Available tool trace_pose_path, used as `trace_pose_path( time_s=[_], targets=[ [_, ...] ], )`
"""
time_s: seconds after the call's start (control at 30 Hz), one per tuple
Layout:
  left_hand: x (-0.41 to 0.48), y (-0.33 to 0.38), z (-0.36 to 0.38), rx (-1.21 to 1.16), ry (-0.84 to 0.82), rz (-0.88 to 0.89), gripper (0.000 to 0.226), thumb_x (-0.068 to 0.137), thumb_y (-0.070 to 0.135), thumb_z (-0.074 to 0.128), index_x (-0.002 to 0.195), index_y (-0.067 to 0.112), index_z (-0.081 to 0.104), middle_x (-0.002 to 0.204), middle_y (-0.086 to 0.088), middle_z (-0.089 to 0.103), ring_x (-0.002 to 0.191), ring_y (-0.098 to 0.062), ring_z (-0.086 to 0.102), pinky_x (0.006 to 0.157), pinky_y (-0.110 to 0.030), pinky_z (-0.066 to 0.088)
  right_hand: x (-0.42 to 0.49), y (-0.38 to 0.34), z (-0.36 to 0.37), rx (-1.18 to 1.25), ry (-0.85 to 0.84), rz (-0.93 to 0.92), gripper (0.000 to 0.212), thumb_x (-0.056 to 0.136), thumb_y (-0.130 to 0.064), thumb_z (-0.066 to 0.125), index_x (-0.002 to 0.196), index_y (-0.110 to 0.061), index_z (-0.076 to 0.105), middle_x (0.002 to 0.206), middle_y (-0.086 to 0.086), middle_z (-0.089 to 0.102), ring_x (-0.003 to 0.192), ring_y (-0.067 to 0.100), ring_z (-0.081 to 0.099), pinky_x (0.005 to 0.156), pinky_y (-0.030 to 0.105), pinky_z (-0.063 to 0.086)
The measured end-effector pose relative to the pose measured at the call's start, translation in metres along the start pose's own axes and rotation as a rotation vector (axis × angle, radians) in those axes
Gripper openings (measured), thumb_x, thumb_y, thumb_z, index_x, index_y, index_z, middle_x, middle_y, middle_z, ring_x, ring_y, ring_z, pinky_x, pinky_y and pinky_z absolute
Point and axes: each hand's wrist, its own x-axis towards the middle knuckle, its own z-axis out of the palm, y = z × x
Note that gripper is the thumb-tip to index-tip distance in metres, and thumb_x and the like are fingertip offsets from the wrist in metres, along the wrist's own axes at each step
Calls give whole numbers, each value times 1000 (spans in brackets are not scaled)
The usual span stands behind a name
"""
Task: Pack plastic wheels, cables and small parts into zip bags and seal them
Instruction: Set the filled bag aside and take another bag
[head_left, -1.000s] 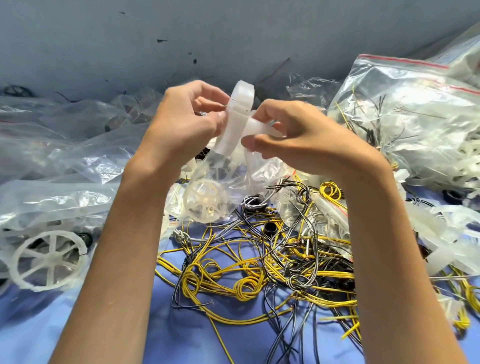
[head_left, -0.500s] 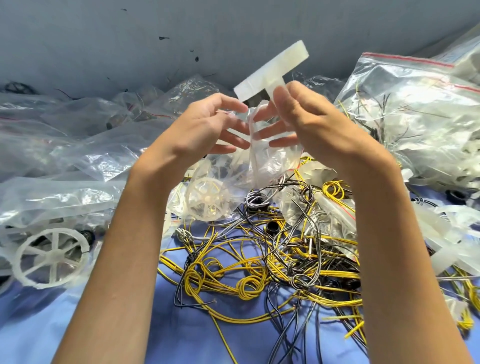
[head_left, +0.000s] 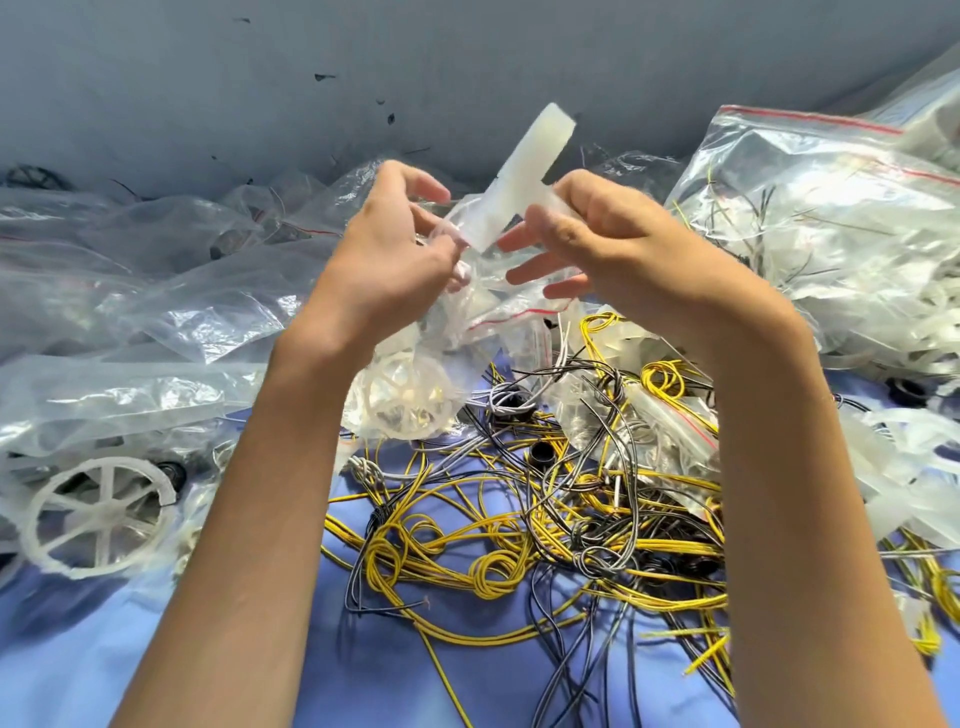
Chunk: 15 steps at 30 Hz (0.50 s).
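My right hand (head_left: 613, 249) pinches a white T-shaped plastic part (head_left: 524, 176) between thumb and forefinger, its long bar tilted up to the right. My left hand (head_left: 395, 249) holds the mouth of a small clear zip bag (head_left: 488, 291) just below the part, fingers curled on the film. The part's lower end sits at the bag's opening. A white spoked wheel (head_left: 400, 400) lies inside a bag under my hands. A tangle of yellow, black and grey cables (head_left: 519, 519) covers the blue table (head_left: 104, 649).
A large white spoked wheel (head_left: 98, 514) lies at the left under clear bags. A big filled zip bag with a red strip (head_left: 831, 234) stands at the right. Crumpled empty bags (head_left: 156, 291) pile up at the left, against a grey wall (head_left: 467, 62).
The T-shaped part passed fully into my right hand and turned steeper, its lower end coming down to the bag. My left hand let go of it and took the bag's mouth.
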Motion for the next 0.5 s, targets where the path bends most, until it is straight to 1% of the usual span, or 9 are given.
trace_pose_path(
  time_s=[0.07, 0.1, 0.17, 0.23, 0.3, 0.37, 0.43, 0.47, 0.5],
  targets=[
    [-1, 1, -4, -26, 38, -15, 34, 88, -3, 45, 87, 30, 37, 82, 1, 59, 55, -7, 63, 61, -22, 50, -2, 1, -2, -26, -7, 16, 19, 97, -29, 51, 97, -10, 52, 108, 1, 68, 89, 12, 71, 84, 49, 55],
    [-1, 2, -6, -17, 49, -17, 35, 87, -5, 43, 86, 30, 37, 85, -1, 60, 54, -7, 63, 60, -21, 49, -3, 2, -3, -39, -5, 30, 21, 95, -27, 54, 97, -7, 54, 106, 5, 69, 84, 13, 72, 82, 49, 56],
    [-2, 5, -9, 31, 61, -10, 35, 84, -6, 42, 82, 29, 40, 93, -5, 64, 58, -12, 64, 63, -26, 51, -4, 3, -3, -91, 8, 48, 21, 90, -24, 63, 97, -4, 58, 94, 9, 71, 75, 12, 72, 76, 45, 59],
    [-4, 9, -9, 99, 55, 18, 33, 83, -4, 44, 77, 29, 47, 98, -7, 66, 64, -18, 66, 68, -31, 53, -4, 4, -3, -195, 18, 28, 15, 85, -22, 69, 92, -9, 64, 77, -1, 71, 64, 5, 71, 70, 34, 59],
    [-6, 14, -7, 169, 43, 65, 34, 82, -2, 46, 73, 30, 51, 97, -5, 66, 70, -19, 66, 67, -30, 51, -4, 2, -1, -268, 13, 19, 12, 83, -23, 71, 91, -14, 67, 68, -8, 70, 56, 0, 68, 66, 26, 57],
    [-7, 19, -4, 255, 42, 120, 34, 83, 1, 48, 72, 32, 55, 87, 4, 65, 75, -14, 64, 67, -24, 47, -4, 1, 0, -302, 11, 22, 11, 83, -23, 71, 91, -16, 68, 62, -10, 70, 54, -1, 67, 64, 20, 54],
    [-10, 24, 0, 342, 58, 156, 34, 82, 3, 49, 73, 33, 61, 67, 14, 58, 62, 0, 54, 59, -16, 39, -5, -1, 1, -309, 10, 18, 9, 83, -22, 70, 91, -18, 68, 63, -11, 70, 54, 0, 67, 64, 17, 52],
    [-11, 26, 1, 365, 63, 170, 34, 81, 2, 49, 75, 32, 65, 55, 18, 50, 56, -3, 48, 53, -14, 33, -5, -2, 1, -311, 6, 12, 8, 83, -21, 70, 92, -20, 68, 66, -9, 69, 55, 0, 67, 66, 18, 53],
    [-13, 29, 1, 377, 64, 178, 35, 80, 1, 50, 78, 31, 69, 48, 18, 43, 58, -5, 45, 51, -13, 30, -5, -3, 1, -318, 2, 12, 9, 83, -21, 69, 92, -23, 68, 72, -10, 68, 56, 1, 68, 69, 19, 54]
  ],
)
